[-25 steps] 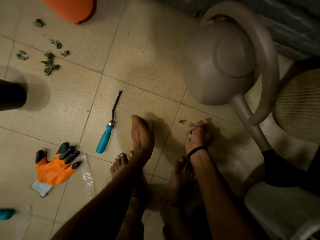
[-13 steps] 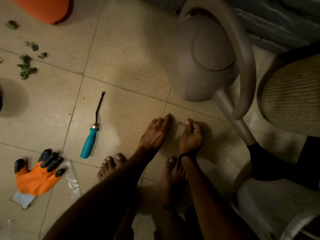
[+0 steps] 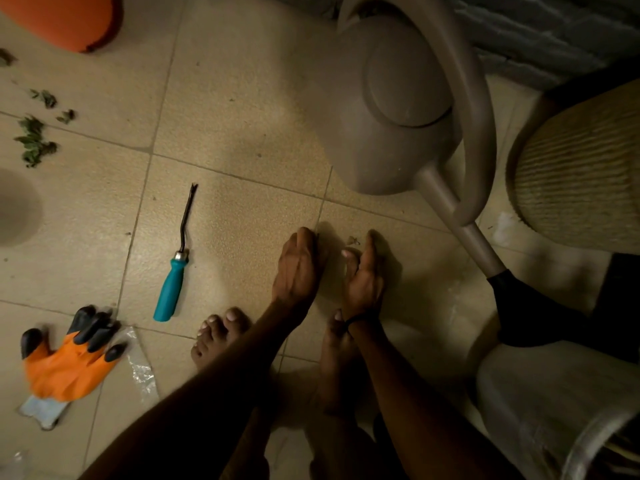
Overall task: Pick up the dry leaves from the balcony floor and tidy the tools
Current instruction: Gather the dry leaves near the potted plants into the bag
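1. Hands: the left hand [image 3: 298, 268] and right hand [image 3: 363, 275] stand on edge on the floor tiles [image 3: 242, 98], palms facing each other. The fingers are straight and grip nothing visible. The pose reads as a scoop closing on one target.
2. Target: a leaf fragment [image 3: 354, 240] lies on the tile between the two sets of fingertips, nearer the right hand and apparently untouched.
3. Remaining leaves: a leaf cluster [image 3: 33, 143] lies well apart at far left, near the orange pot [image 3: 65, 19].
4. Tools: a teal-handled weeder [image 3: 171, 289] and an orange glove [image 3: 69, 362] lie loose on the floor. The glove overlaps a clear wrapper [image 3: 138, 362].
5. Risk of crumbling: so small and dry a fragment would likely break if pressed against the tile, leaving crumbs in the grout line.
6. Risk of scatter: palms closed quickly may puff the fragment toward the watering can [image 3: 398, 109], whose spout runs just beside the right hand.
7. Risk of omission: dim light and the distant left cluster make missed leaves probable.
8. Risk to footing: the weeder lies near a bare foot [image 3: 221, 330], so a careless step could land on it.
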A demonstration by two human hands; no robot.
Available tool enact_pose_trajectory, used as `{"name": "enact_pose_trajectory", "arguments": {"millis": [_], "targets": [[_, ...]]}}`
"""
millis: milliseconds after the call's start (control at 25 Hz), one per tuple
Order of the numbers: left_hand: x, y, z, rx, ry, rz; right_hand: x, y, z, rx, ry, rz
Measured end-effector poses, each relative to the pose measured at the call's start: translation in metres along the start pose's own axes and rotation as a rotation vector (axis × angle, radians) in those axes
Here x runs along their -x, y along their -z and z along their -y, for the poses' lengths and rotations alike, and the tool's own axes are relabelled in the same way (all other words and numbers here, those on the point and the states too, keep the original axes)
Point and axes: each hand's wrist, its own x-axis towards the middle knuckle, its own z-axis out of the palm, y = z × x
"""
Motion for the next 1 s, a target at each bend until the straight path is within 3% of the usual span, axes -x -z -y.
{"name": "enact_pose_trajectory", "arguments": {"millis": [120, 320, 600, 1000], "targets": [[0.013, -0.002, 0.005, -0.010, 0.006, 0.008, -0.004, -0.002, 0.002, 0.003, 0.022, 0.047], [0.022, -0.006, 0.010, -0.047, 0.009, 0.001, -0.020, -0.008, 0.011, 0.023, 0.054, -0.102], [0.019, -0.012, -0.014, 0.061, 0.117, -0.025, -0.015, 0.017, -0.007, -0.197, -0.251, -0.346], [0.004, -0.032, -0.021, -0.172, -0.172, 0.065, 0.008, 0.023, -0.018, -0.069, -0.152, -0.304]]}}
